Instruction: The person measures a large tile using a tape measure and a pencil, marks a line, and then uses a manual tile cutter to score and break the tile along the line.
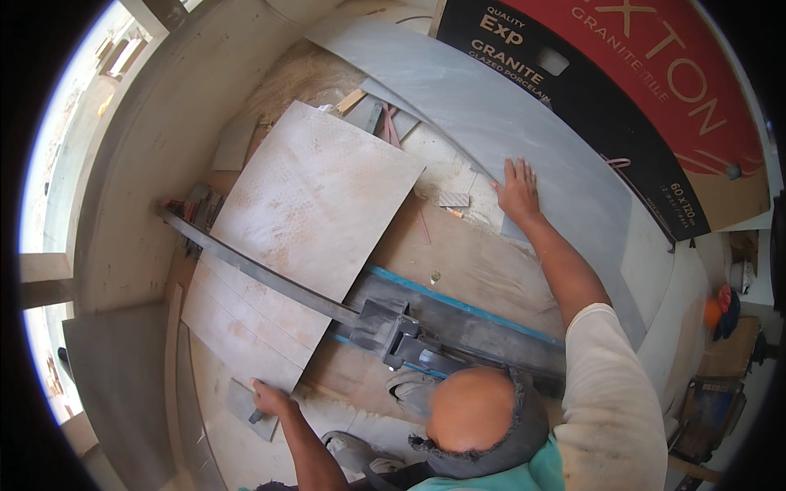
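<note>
My left hand (272, 398) is at the near corner of a pale, dusty tile (254, 319), its fingers closed. A small dark piece sticks out below the fist; I cannot tell what it is. A small grey tile offcut (242, 399) lies just under that hand. The tile rests across a manual tile cutter (385, 327) with a curved-looking rail (262, 282) over it; several lines run along its near part. My right hand (518, 190) lies open, fingers stretched, on the edge of a large grey tile (467, 106) to the right.
A red and black tile carton (606, 98) stands behind the grey tile. Offcuts and scraps (385, 119) lie at the far side. A dark tile panel (115, 393) leans at the left. My bare knee (471, 409) shows through frayed grey cloth near the cutter's handle.
</note>
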The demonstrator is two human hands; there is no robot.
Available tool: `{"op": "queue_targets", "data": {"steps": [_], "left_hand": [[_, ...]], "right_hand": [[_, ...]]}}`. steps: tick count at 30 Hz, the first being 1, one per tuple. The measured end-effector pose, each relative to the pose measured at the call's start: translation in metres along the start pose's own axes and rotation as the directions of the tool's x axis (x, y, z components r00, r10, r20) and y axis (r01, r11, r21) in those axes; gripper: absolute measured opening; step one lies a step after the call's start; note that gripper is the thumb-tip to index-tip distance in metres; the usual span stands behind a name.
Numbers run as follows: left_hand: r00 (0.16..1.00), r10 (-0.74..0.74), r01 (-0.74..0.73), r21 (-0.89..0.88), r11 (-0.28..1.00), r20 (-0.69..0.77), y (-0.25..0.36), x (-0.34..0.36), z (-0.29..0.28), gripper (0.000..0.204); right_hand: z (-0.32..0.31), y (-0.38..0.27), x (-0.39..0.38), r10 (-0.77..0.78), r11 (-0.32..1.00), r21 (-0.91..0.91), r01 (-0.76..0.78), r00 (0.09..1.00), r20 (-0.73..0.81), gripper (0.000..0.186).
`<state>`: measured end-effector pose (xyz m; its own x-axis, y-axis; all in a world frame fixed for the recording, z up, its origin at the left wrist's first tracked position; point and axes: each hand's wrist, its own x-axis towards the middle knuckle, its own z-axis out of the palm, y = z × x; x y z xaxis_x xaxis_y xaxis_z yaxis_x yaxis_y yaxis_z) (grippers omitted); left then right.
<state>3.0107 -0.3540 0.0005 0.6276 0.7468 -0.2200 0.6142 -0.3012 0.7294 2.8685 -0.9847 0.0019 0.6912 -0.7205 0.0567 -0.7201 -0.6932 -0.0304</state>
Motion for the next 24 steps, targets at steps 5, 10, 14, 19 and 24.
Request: {"op": "queue_targets", "data": {"steps": [5,10,14,19,24], "left_hand": [[0.999,0.018,-0.017,0.019,1.0,-0.027,0.003,-0.005,0.002,0.05],[1.0,-0.005,0.002,0.123,0.992,0.019,0.006,-0.009,0.0,0.057],[0.999,0.028,-0.033,0.134,0.99,0.035,0.001,-0.003,-0.005,0.059],[0.999,0.029,-0.031,0.119,0.992,0.017,0.008,-0.01,-0.001,0.06],[1.0,0.009,-0.011,0.123,0.992,0.021,0.009,-0.011,-0.002,0.059]], "right_hand": [[-0.001,0.014,0.017,0.038,0.994,-0.104,-0.036,0.999,0.014,0.071],[-0.009,0.014,0.012,0.007,0.997,-0.08,-0.006,1.0,0.012,0.069],[-0.024,-0.013,0.013,-0.068,0.997,-0.046,0.067,0.997,-0.02,0.071],[-0.005,-0.051,0.055,-0.168,0.985,-0.065,0.158,0.964,-0.206,0.067],[0.006,-0.081,0.1,-0.222,0.975,-0.066,0.213,0.945,-0.24,0.047]]}}
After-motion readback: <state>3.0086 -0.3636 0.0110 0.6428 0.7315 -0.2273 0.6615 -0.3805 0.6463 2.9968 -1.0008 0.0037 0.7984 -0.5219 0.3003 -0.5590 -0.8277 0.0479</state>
